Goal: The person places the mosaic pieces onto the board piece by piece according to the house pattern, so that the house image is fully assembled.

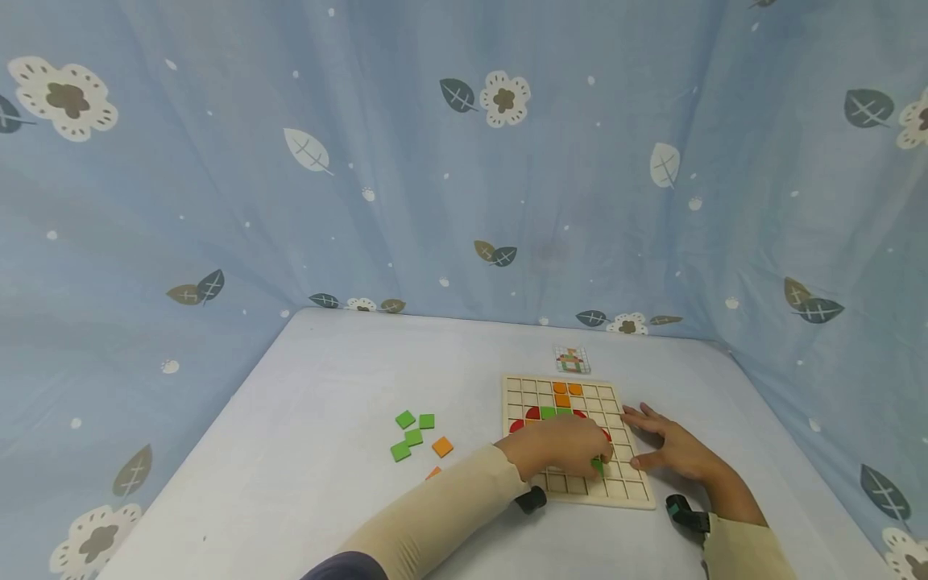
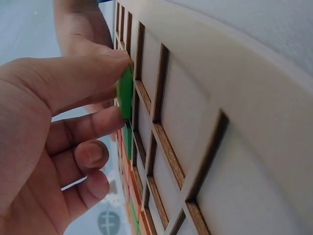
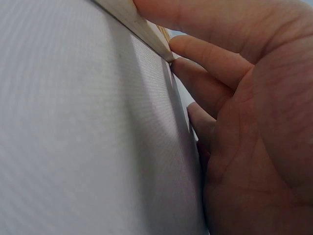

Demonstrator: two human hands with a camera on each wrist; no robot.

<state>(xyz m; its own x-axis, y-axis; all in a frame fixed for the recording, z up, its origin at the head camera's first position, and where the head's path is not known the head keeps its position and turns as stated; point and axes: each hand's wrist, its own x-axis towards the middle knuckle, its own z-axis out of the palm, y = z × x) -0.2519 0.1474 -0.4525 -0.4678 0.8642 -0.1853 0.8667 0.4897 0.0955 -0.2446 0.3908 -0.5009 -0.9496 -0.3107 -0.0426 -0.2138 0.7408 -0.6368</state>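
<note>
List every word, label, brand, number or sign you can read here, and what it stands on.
None can be read.
Small card: coloured pattern; any print is too small to read.
Black device at the right wrist: any marking is too small to read.
Wooden board: no lettering visible.
Blue cloth: leaf and flower prints only.

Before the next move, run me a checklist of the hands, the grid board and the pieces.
1. Green tile gripped: ok, pinched in the left hand.
2. Wooden grid board braced: ok, the right hand touches its right edge.
3. Green tile fully seated in a cell: cannot tell, the pinching hand partly covers it.
4. Cells beneath the left hand correctly filled: cannot tell, they are hidden.
5. Pattern card uncovered: ok, lying beyond the board's far edge.
6. Loose green square tiles all placed: not ok, four lie left of the board.
</note>
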